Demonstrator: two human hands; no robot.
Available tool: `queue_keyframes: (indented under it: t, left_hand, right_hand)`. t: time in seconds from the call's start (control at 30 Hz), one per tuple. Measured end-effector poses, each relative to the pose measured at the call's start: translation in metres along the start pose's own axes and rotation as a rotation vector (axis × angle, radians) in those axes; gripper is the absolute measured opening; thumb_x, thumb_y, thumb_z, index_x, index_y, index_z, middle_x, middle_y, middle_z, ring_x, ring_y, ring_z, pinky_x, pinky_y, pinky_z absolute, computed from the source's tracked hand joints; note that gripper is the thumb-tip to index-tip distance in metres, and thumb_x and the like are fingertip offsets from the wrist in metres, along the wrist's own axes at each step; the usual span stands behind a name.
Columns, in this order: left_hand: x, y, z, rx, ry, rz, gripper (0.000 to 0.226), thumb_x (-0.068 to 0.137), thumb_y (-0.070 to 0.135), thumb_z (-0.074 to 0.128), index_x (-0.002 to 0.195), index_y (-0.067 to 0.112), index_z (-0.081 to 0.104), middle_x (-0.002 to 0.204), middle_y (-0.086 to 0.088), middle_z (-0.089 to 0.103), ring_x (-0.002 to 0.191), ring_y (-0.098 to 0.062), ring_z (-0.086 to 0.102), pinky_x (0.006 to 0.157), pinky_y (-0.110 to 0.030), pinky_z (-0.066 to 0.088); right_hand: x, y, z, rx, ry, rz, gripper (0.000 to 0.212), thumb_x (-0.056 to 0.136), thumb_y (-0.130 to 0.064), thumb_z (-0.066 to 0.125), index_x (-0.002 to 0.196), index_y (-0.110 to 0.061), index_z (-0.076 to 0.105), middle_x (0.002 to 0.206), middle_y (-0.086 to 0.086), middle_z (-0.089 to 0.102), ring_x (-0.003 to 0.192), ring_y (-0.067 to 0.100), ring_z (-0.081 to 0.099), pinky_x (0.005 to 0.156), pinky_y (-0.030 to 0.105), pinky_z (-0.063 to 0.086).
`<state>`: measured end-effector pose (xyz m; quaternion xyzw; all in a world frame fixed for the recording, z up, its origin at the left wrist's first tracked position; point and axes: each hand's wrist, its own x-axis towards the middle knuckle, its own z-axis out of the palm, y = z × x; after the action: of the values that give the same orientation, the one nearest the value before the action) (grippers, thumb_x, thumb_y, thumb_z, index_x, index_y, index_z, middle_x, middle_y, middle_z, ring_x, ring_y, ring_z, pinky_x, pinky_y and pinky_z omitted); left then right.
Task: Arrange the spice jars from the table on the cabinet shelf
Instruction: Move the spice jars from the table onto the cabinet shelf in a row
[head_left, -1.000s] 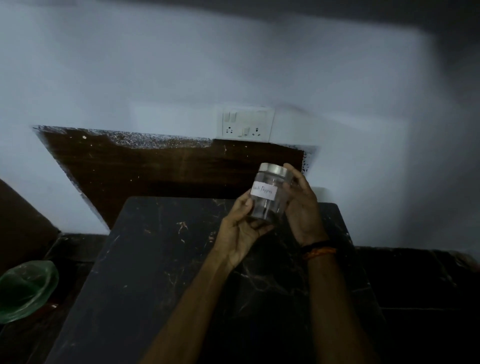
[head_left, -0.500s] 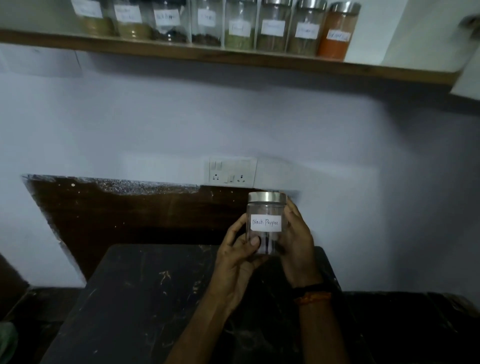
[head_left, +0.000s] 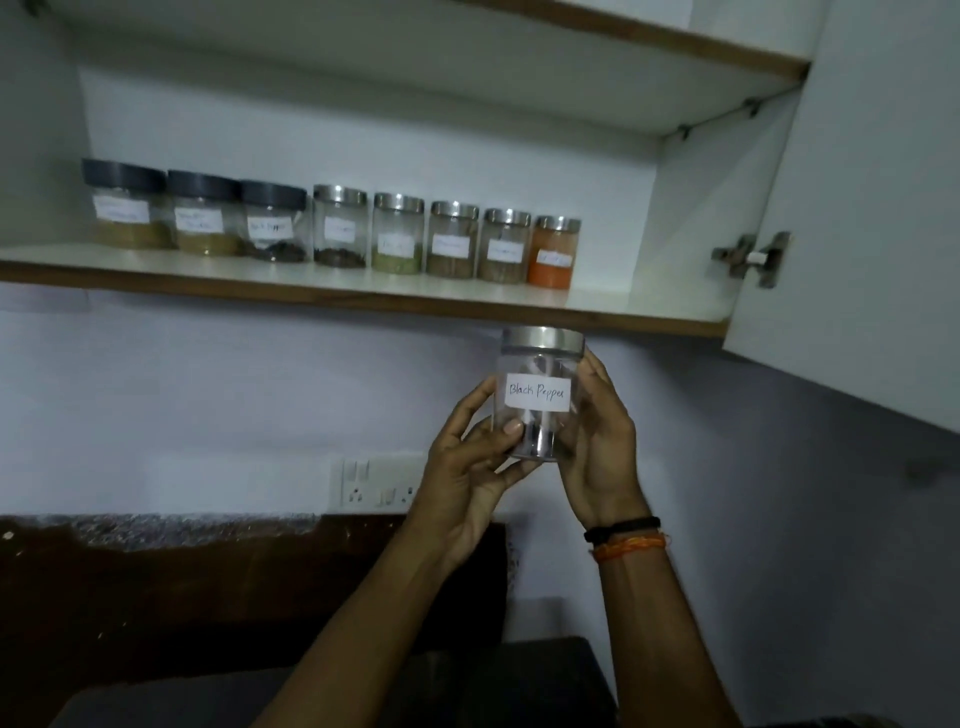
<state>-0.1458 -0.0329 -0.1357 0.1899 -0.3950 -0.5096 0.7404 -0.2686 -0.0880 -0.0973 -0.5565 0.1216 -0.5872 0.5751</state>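
Black Pepper jar (head_left: 540, 395), clear with a steel lid and almost empty, is held upright just below the front edge of the cabinet shelf (head_left: 332, 299), under the row's right end. Largest here is the open cabinet door (head_left: 852, 208) at right. On the shelf stand eight labelled spice jars (head_left: 340, 228) in a row. The left hand (head_left: 467, 473) and right hand (head_left: 597, 447) clasp the jar from either side, fingers (head_left: 511, 428) wrapped on its glass.
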Motion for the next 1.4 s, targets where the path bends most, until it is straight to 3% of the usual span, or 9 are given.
queue_keyframes:
  t: [0.17,0.33,0.5,0.63,0.8,0.93,1.07,1.23,1.4]
  left_hand:
    - [0.041,0.023,0.033,0.03,-0.096,0.044,0.061,0.085,0.004,0.07,0.141,0.021,0.054,0.133,-0.021,0.063,0.124,-0.041,0.059,0.102,-0.058,0.048]
    - [0.068,0.034,0.058,0.023,-0.145,0.07,0.056,0.088,0.001,0.067,0.14,0.02,0.055,0.135,-0.021,0.061,0.124,-0.04,0.059,0.101,-0.059,0.049]
    - [0.086,0.038,0.072,0.099,-0.172,0.083,0.058,0.089,0.003,0.067,0.142,0.02,0.051,0.129,-0.023,0.064,0.121,-0.041,0.061,0.1,-0.059,0.05]
    - [0.093,0.037,0.079,0.196,-0.171,0.09,0.065,0.084,0.007,0.071,0.143,0.021,0.048,0.126,-0.022,0.066,0.117,-0.041,0.064,0.098,-0.056,0.052]
    - [0.108,0.037,0.091,0.303,-0.145,0.126,0.062,0.088,0.005,0.07,0.142,0.023,0.047,0.125,-0.017,0.067,0.111,-0.036,0.068,0.097,-0.055,0.054]
    - [0.126,0.039,0.105,0.351,-0.167,0.147,0.054,0.09,0.004,0.068,0.136,0.026,0.051,0.116,-0.009,0.071,0.106,-0.033,0.071,0.093,-0.053,0.057]
    - [0.147,0.044,0.115,0.401,-0.183,0.129,0.058,0.09,0.005,0.069,0.14,0.021,0.046,0.127,-0.014,0.065,0.105,-0.032,0.071,0.093,-0.053,0.057]
    - [0.172,0.051,0.122,0.486,-0.216,0.138,0.061,0.088,0.004,0.07,0.14,0.024,0.046,0.129,-0.011,0.061,0.108,-0.029,0.07,0.09,-0.048,0.059]
    - [0.19,0.052,0.126,0.6,-0.198,0.118,0.069,0.086,0.001,0.072,0.144,0.022,0.041,0.134,-0.018,0.057,0.115,-0.036,0.064,0.094,-0.053,0.056]
  right_hand:
    - [0.039,-0.038,0.0,-0.025,-0.044,-0.096,0.045,0.101,-0.041,0.05,0.141,-0.021,0.056,0.132,0.014,0.066,0.117,0.035,0.065,0.091,0.051,0.054]
    - [0.065,-0.066,-0.001,-0.013,-0.045,-0.125,0.046,0.1,-0.039,0.052,0.141,-0.019,0.056,0.137,0.018,0.062,0.123,0.037,0.062,0.099,0.056,0.05]
    - [0.078,-0.078,-0.008,-0.057,-0.045,-0.144,0.041,0.101,-0.042,0.051,0.136,-0.024,0.061,0.13,0.012,0.068,0.114,0.033,0.067,0.09,0.05,0.056]
    - [0.086,-0.083,-0.019,-0.114,-0.017,-0.152,0.042,0.103,-0.042,0.047,0.14,-0.025,0.059,0.132,0.011,0.067,0.122,0.035,0.063,0.098,0.055,0.054]
    - [0.099,-0.097,-0.029,-0.18,0.032,-0.153,0.036,0.104,-0.038,0.049,0.134,-0.028,0.064,0.124,0.002,0.072,0.116,0.025,0.065,0.086,0.04,0.059]
    - [0.114,-0.116,-0.034,-0.27,0.032,-0.124,0.038,0.098,-0.05,0.055,0.128,-0.03,0.067,0.121,0.003,0.073,0.115,0.028,0.066,0.085,0.041,0.06]
    - [0.131,-0.139,-0.041,-0.395,-0.006,-0.112,0.042,0.089,-0.062,0.062,0.123,-0.038,0.069,0.115,-0.005,0.074,0.108,0.021,0.07,0.083,0.036,0.061]
    - [0.157,-0.159,-0.05,-0.507,-0.042,-0.094,0.053,0.076,-0.063,0.073,0.119,-0.033,0.069,0.115,-0.001,0.072,0.106,0.024,0.07,0.078,0.037,0.063]
    - [0.184,-0.159,-0.061,-0.558,-0.052,-0.054,0.046,0.084,-0.048,0.075,0.122,-0.023,0.065,0.118,0.007,0.069,0.107,0.028,0.067,0.075,0.035,0.063]
